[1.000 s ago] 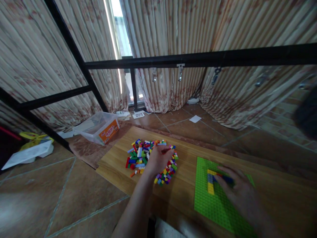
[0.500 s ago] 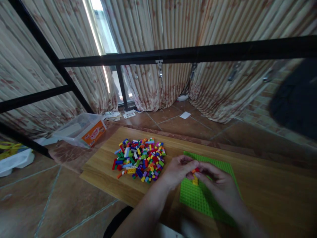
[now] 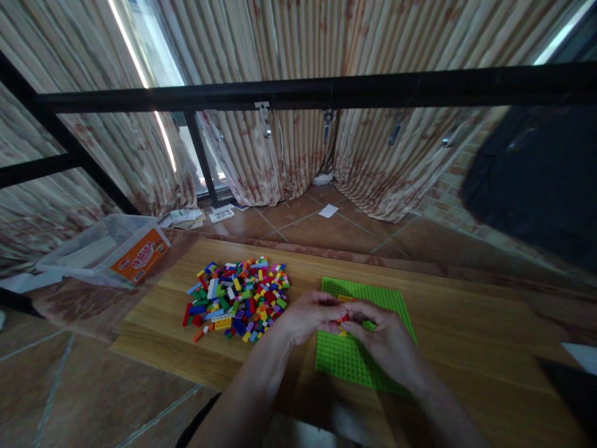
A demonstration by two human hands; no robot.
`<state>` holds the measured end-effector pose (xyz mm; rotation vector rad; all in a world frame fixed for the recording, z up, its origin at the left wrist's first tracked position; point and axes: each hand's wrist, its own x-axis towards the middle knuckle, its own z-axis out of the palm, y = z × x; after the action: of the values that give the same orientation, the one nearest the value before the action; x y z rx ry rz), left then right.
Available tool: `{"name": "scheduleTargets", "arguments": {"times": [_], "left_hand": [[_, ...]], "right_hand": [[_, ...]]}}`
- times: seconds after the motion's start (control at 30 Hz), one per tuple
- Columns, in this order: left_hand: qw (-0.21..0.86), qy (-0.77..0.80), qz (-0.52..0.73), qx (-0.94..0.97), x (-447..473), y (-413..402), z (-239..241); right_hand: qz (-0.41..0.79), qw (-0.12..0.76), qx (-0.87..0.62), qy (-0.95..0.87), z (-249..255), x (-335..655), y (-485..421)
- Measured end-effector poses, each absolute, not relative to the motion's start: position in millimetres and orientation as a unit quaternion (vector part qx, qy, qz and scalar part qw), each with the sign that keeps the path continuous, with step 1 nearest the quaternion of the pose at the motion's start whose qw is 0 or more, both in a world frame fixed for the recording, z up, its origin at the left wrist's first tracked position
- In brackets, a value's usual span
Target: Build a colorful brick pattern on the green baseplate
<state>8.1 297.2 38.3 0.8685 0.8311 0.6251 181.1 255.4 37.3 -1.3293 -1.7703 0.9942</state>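
Over the green baseplate [image 3: 354,361] my two hands meet, fingertips close together. Between them are small toy bricks: a red brick [image 3: 345,317] shows at the fingertips, with bits of yellow brick [image 3: 342,331] below it. My left hand [image 3: 310,317] is closed on the bricks from the left. From the right, my right hand [image 3: 375,326] pinches the same small group. The fingers hide most of it, so I cannot tell how the bricks join. An orange-yellow brick [image 3: 345,298] shows just behind the fingers. Left of my hands lies a pile of loose bricks [image 3: 242,298] in many colours.
The wooden table [image 3: 476,348] carries the baseplate and pile. On the floor at the left stands a clear plastic bin [image 3: 97,249] with an orange label. A black metal rail [image 3: 298,93] crosses before the curtains [image 3: 298,56]. Paper [image 3: 328,211] lies on the tiles.
The view has swung right, so everything sits further left. My hands stay together over the baseplate, and the yellow brick below the red one is now more covered by my fingers.
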Motion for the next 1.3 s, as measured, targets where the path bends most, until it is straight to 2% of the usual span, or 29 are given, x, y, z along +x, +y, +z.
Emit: {"name": "scheduleTargets", "arguments": {"times": [0.37, 0.47, 0.57, 0.67, 0.9, 1.3], "left_hand": [[0.736, 0.421, 0.245, 0.470, 10, 302, 39], [0.685, 0.473, 0.268, 0.486, 5, 305, 40], [0.621, 0.492, 0.312, 0.525, -2, 311, 40], [0.502, 0.519, 0.327, 0.610, -10, 319, 38], [0.246, 0.593, 0.242, 0.728, -27, 327, 38], [0.159, 0.663, 0.111, 0.723, -33, 327, 45]], "right_hand": [[0.312, 0.279, -0.530, -0.738, 52, 186, 251], [0.290, 0.288, -0.545, -0.732, 47, 196, 252], [0.288, 0.353, -0.573, -0.682, 39, 208, 255], [0.281, 0.411, -0.592, -0.634, 31, 220, 259], [0.308, 0.397, -0.591, -0.631, 24, 231, 261], [0.298, 0.353, -0.634, -0.620, 24, 239, 261]]}}
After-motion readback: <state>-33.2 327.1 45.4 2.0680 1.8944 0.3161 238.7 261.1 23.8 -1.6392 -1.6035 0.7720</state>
